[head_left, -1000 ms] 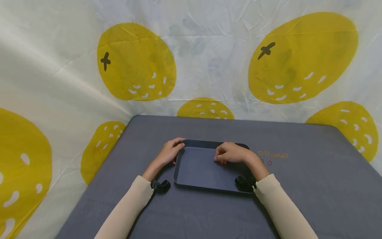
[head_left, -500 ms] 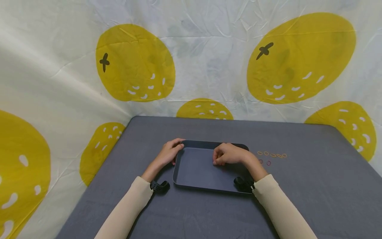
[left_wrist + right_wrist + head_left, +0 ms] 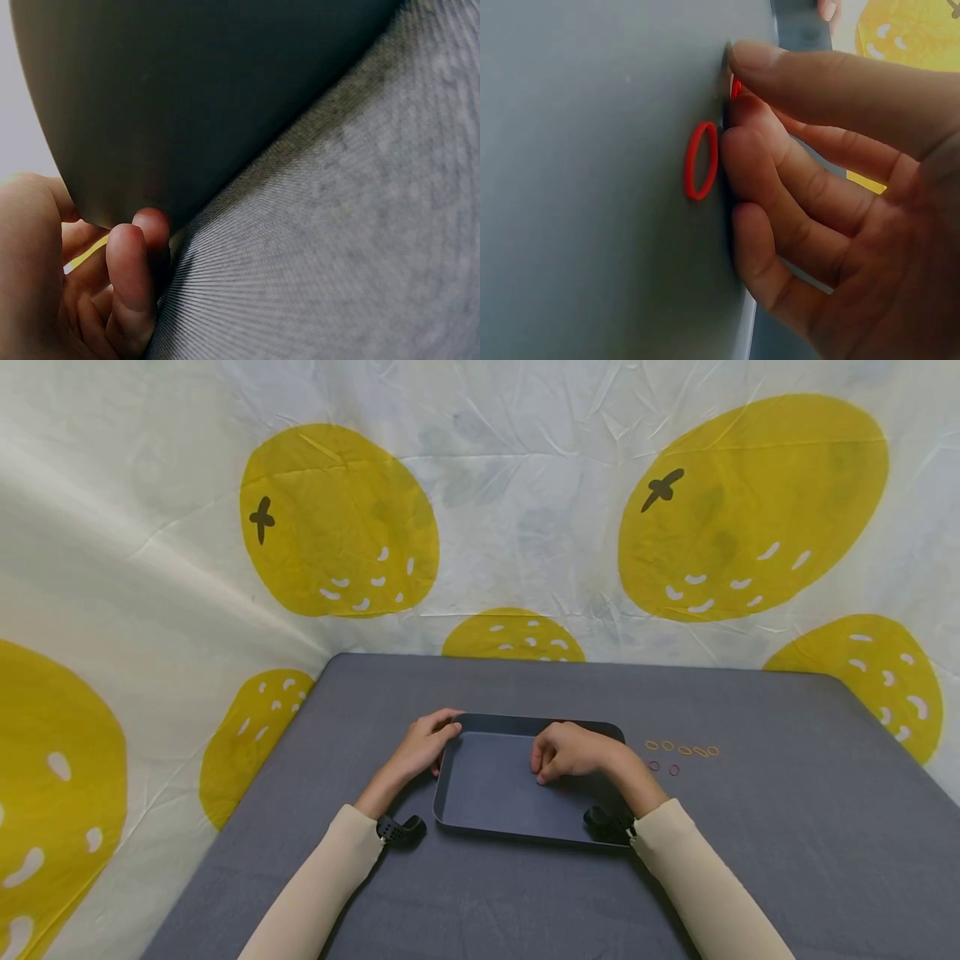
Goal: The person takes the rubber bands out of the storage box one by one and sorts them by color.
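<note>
A dark grey rectangular tray (image 3: 495,777) lies on the table. At its far left corner my left hand (image 3: 426,745) holds the rim, with the thumb on top and fingers bent against the outer wall (image 3: 150,135). Over the tray's inside is my right hand (image 3: 573,750), fingertips down at the tray floor. In the right wrist view, its thumb and forefinger pinch a red rubber band (image 3: 736,88), mostly hidden by the fingers. Another red rubber band (image 3: 701,161) lies flat on the tray floor beside the fingertips; the hand hides it in the head view.
Right of the tray, several orange rubber bands (image 3: 684,750) lie in a row on the grey tablecloth (image 3: 765,810). Nearer are two red rubber bands (image 3: 674,770). A white curtain with yellow fruit prints (image 3: 525,543) hangs behind and left of the table.
My right hand has shifted slightly left and nearer over the tray, its fingertips coming down lower. My left hand has kept its hold on the tray corner.
</note>
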Demonstrator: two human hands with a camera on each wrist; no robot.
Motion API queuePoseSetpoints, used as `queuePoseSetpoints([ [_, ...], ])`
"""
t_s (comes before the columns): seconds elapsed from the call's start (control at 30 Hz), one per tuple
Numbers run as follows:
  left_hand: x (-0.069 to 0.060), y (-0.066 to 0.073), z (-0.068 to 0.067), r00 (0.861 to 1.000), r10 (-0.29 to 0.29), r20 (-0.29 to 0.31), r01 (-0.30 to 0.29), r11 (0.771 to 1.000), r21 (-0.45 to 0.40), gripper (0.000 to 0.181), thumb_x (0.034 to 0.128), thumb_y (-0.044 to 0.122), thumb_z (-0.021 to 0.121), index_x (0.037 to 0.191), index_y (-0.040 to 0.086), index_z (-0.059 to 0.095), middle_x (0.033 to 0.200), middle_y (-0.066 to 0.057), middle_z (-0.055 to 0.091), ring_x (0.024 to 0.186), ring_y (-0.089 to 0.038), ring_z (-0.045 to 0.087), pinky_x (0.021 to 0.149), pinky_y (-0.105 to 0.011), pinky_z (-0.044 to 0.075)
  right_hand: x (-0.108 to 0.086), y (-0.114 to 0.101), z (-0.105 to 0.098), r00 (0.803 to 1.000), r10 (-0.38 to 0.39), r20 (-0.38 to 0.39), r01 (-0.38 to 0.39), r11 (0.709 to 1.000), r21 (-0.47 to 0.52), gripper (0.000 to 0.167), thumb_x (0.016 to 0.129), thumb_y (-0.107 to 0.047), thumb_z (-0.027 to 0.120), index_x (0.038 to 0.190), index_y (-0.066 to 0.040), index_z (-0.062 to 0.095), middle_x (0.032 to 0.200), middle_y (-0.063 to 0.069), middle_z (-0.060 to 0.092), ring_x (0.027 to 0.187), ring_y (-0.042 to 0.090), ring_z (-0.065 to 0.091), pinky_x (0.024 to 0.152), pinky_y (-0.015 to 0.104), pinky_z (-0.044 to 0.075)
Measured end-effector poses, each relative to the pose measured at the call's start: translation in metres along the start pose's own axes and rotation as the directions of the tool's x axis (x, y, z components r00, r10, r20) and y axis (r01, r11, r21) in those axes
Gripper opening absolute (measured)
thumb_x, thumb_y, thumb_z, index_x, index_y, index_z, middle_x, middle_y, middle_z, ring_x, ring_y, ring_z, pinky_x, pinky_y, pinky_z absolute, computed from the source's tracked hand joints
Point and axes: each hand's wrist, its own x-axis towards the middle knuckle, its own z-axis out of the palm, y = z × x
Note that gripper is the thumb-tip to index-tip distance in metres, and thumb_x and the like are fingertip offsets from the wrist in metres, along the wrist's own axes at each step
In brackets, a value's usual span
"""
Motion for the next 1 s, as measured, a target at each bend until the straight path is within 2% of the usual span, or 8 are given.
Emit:
queuePoseSetpoints([
  [0.2, 0.0006, -0.0005, 0.0001, 1.000, 0.000, -0.006, 0.000, 1.000, 0.002, 0.033, 0.1078, 0.033, 0.054, 0.138, 0.030, 0.065, 0.075, -0.009, 0.065, 0.036, -0.019, 0.049, 0.041, -0.042, 0.053, -0.0002, -0.0018, -0.0009, 1.000, 0.008, 0.001, -0.008, 1.000, -0.001, 0.007, 0.087, -0.007, 0.079, 0.091, -0.006, 0.075, 0.080, 0.001, 0.073, 0.069, 0.009, 0.062, 0.064, 0.026, 0.051],
  [0.33, 0.0010, 0.0001, 0.0004, 1.000, -0.003, -0.002, 0.003, 1.000, 0.000, 0.032, 0.1079, 0.034, 0.053, 0.138, 0.031, 0.065, 0.064, -0.006, 0.057, 0.036, -0.019, 0.049, 0.041, -0.042, 0.053, -0.0004, -0.0022, -0.0017, 1.000, 0.006, -0.001, -0.006, 1.000, -0.013, 0.006, 0.087, -0.006, 0.079, 0.091, -0.006, 0.075, 0.080, 0.000, 0.072, 0.068, 0.008, 0.061, 0.064, 0.025, 0.051],
  [0.53, 0.0014, 0.0004, 0.0005, 1.000, -0.005, 0.002, 0.006, 1.000, -0.010, 0.034, 0.1076, 0.033, 0.054, 0.140, 0.029, 0.064, 0.056, -0.003, 0.049, 0.036, -0.020, 0.048, 0.041, -0.041, 0.053, -0.0007, -0.0027, -0.0028, 1.000, -0.009, 0.003, 0.009, 0.999, -0.039, 0.006, 0.088, -0.006, 0.077, 0.085, -0.010, 0.076, 0.077, -0.001, 0.072, 0.066, 0.008, 0.059, 0.062, 0.024, 0.049],
  [0.7, 0.0017, 0.0001, 0.0009, 1.000, -0.006, -0.002, 0.006, 1.000, -0.011, 0.033, 0.1074, 0.033, 0.055, 0.139, 0.030, 0.064, 0.058, -0.008, 0.051, 0.036, -0.021, 0.047, 0.041, -0.041, 0.053, -0.0013, -0.0026, -0.0028, 1.000, -0.022, -0.004, 0.022, 0.998, -0.061, 0.013, 0.090, -0.003, 0.072, 0.082, -0.011, 0.077, 0.074, -0.001, 0.071, 0.064, 0.008, 0.057, 0.060, 0.024, 0.047],
  [0.83, 0.0016, 0.0004, 0.0011, 1.000, -0.008, -0.013, 0.007, 1.000, -0.008, 0.034, 0.1072, 0.033, 0.055, 0.139, 0.029, 0.065, 0.076, -0.006, 0.065, 0.036, -0.021, 0.048, 0.040, -0.042, 0.053, -0.0006, -0.0021, -0.0018, 1.000, -0.013, -0.009, 0.012, 0.997, -0.072, 0.015, 0.093, -0.004, 0.070, 0.082, -0.012, 0.077, 0.075, -0.002, 0.070, 0.064, 0.008, 0.056, 0.060, 0.024, 0.048],
  [0.93, 0.0011, 0.0011, 0.0009, 1.000, -0.013, -0.009, 0.012, 1.000, -0.008, 0.036, 0.1074, 0.033, 0.055, 0.142, 0.026, 0.063, 0.075, -0.004, 0.064, 0.036, -0.020, 0.048, 0.040, -0.042, 0.053, -0.0004, -0.0026, -0.0016, 1.000, -0.013, -0.010, 0.012, 0.997, -0.079, 0.015, 0.093, -0.005, 0.069, 0.083, -0.013, 0.077, 0.075, -0.003, 0.069, 0.064, 0.008, 0.055, 0.060, 0.025, 0.048],
  [1.0, 0.0009, 0.0018, 0.0009, 1.000, -0.019, -0.003, 0.019, 1.000, -0.009, 0.036, 0.1076, 0.033, 0.054, 0.142, 0.026, 0.063, 0.065, -0.008, 0.057, 0.036, -0.020, 0.048, 0.041, -0.042, 0.053, -0.0001, -0.0028, -0.0017, 1.000, -0.008, -0.015, 0.006, 0.997, -0.082, 0.016, 0.093, -0.005, 0.068, 0.083, -0.014, 0.077, 0.074, -0.004, 0.069, 0.063, 0.008, 0.055, 0.061, 0.025, 0.047],
])
